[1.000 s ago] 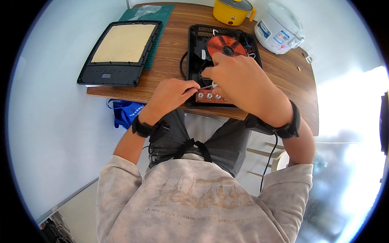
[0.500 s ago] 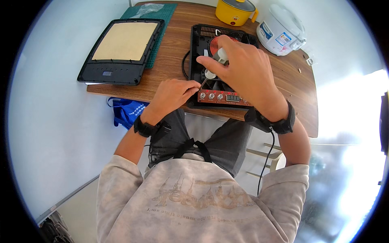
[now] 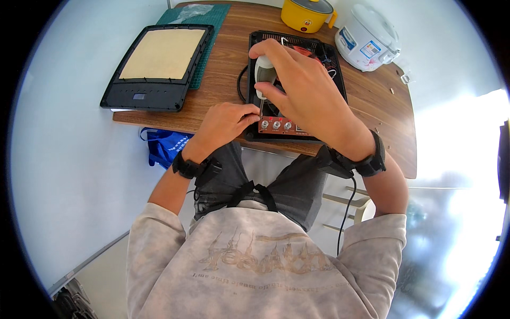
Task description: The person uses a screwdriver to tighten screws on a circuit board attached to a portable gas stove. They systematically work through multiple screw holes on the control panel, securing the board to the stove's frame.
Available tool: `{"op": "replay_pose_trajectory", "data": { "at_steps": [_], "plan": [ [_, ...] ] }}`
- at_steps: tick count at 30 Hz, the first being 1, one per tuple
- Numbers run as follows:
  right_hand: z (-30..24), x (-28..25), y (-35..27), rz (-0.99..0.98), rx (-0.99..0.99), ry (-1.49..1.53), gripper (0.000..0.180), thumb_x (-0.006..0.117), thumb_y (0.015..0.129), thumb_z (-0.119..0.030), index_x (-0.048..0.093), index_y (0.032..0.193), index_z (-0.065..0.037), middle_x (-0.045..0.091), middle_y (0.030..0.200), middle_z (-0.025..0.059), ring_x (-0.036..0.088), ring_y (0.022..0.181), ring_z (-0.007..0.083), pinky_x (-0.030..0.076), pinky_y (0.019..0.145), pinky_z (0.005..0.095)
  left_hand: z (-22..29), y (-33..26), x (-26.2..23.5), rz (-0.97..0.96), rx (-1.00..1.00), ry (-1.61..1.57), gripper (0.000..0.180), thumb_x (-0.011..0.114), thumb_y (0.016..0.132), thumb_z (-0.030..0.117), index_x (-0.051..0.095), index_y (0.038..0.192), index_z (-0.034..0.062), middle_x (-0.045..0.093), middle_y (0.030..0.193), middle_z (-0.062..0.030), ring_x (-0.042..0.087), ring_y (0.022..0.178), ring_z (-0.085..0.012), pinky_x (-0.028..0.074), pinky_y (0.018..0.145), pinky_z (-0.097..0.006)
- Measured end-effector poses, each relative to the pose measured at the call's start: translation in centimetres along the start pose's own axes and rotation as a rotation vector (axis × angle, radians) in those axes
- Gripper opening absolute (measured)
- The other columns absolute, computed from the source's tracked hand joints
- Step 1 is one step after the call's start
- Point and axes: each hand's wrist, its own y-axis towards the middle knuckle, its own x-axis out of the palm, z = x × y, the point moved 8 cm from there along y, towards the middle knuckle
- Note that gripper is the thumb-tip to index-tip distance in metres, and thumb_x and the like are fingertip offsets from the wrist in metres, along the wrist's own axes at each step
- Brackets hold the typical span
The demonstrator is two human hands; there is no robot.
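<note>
My right hand (image 3: 313, 87) grips the pale grey handle of a screwdriver (image 3: 264, 74), which stands nearly upright. Its metal shaft points down at the left corner of a red circuit board (image 3: 271, 127) with small round buttons. Thumb and fingers of my left hand (image 3: 229, 123) are pinched together right beside the screwdriver's tip; whatever they hold there is too small or hidden to make out. The board sits along the near side of an opened black appliance housing (image 3: 254, 136). Coils and wires inside it are partly covered by my right hand.
At the left, a black cover panel (image 3: 143, 98) with a beige sheet lies partly on a green cutting mat (image 3: 220, 18). A yellow pot (image 3: 305, 18) and a white rice cooker (image 3: 366, 40) stand at the back. Below the wooden table's (image 3: 223, 64) left edge hangs a blue bag (image 3: 164, 146).
My right hand has shifted left and tipped the screwdriver from a slant to nearly upright. The left hand has stayed at the board's corner.
</note>
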Motion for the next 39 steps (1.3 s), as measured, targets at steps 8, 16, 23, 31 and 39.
{"op": "replay_pose_trajectory", "data": {
  "at_steps": [8, 16, 23, 31, 39],
  "plan": [
    [-0.7, -0.5, -0.3, 0.099, -0.063, 0.098, 0.039, 0.079, 0.084, -0.009, 0.074, 0.122, -0.016, 0.065, 0.118, 0.0101, 0.068, 0.100, 0.0338, 0.056, 0.086, 0.0414, 0.6, 0.1, -0.4, 0.037, 0.050, 0.013, 0.016, 0.064, 0.099, 0.025, 0.071, 0.106, 0.0137, 0.074, 0.088, -0.0114, 0.070, 0.082, -0.0365, 0.053, 0.070, -0.047],
    [-1.1, -0.4, -0.3, 0.042, -0.112, 0.068, 0.039, 0.075, 0.086, -0.004, 0.073, 0.123, -0.015, 0.069, 0.121, 0.0105, 0.069, 0.107, 0.0320, 0.058, 0.087, 0.0380, 0.5, 0.1, -0.1, -0.029, -0.024, -0.005, 0.015, 0.063, 0.099, 0.026, 0.071, 0.106, 0.0148, 0.075, 0.089, -0.0107, 0.070, 0.084, -0.0371, 0.054, 0.071, -0.048],
    [-1.6, 0.3, -0.2, -0.024, -0.149, 0.229, 0.048, 0.067, 0.085, 0.004, 0.062, 0.131, -0.007, 0.070, 0.125, 0.0113, 0.069, 0.112, 0.0339, 0.057, 0.093, 0.0395, 0.4, 0.0, -0.3, -0.018, -0.044, 0.005, 0.017, 0.064, 0.099, 0.027, 0.075, 0.105, 0.0149, 0.076, 0.093, -0.0108, 0.071, 0.087, -0.0366, 0.054, 0.073, -0.047],
    [0.3, 0.0, -0.7, -0.028, -0.107, 0.213, 0.044, 0.065, 0.082, 0.010, 0.063, 0.123, -0.007, 0.068, 0.117, 0.0130, 0.068, 0.101, 0.0354, 0.056, 0.083, 0.0398, -0.1, 0.2, 0.2, -0.035, -0.082, -0.129, 0.016, 0.064, 0.100, 0.024, 0.074, 0.107, 0.0139, 0.076, 0.093, -0.0115, 0.071, 0.087, -0.0364, 0.054, 0.074, -0.046],
    [-0.1, -1.9, -1.5, 0.011, -0.046, 0.163, 0.048, 0.065, 0.083, 0.012, 0.068, 0.127, -0.009, 0.069, 0.127, 0.0123, 0.068, 0.108, 0.0359, 0.058, 0.086, 0.0398, -1.3, 0.1, 0.8, 0.004, -0.117, -0.335, 0.021, 0.068, 0.096, 0.022, 0.071, 0.114, 0.0119, 0.077, 0.098, -0.0112, 0.073, 0.092, -0.0337, 0.055, 0.078, -0.043]
  ]
}}
